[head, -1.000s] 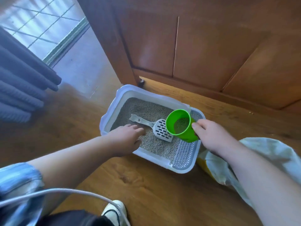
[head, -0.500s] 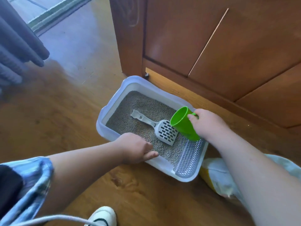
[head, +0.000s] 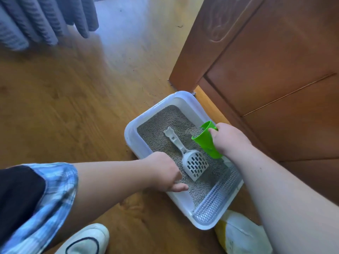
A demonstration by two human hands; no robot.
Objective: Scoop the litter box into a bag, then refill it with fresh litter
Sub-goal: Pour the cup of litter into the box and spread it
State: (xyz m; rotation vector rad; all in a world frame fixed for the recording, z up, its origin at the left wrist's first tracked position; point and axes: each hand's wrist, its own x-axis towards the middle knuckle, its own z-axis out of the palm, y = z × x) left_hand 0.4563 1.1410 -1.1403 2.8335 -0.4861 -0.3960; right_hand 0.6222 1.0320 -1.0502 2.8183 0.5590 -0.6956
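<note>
Right hand (head: 229, 140): you're gripping the tilted green cup (head: 207, 143), box's 2 o'clock.
Left hand (head: 165, 173): curled, seemingly gripping the litter box (head: 132, 142) rim.

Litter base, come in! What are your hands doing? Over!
Right hand grips green plastic cup, tipped, pouring grey litter. Left hand holds near rim of white plastic litter tray. White slotted scoop lies on litter near cup.

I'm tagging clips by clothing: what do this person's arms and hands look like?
The left hand and right hand are bare: no gloves, rings or watch visible. The left arm has a blue-and-white checked sleeve ending near the elbow, with black fabric beside it. The right arm shows no sleeve in view.
</note>
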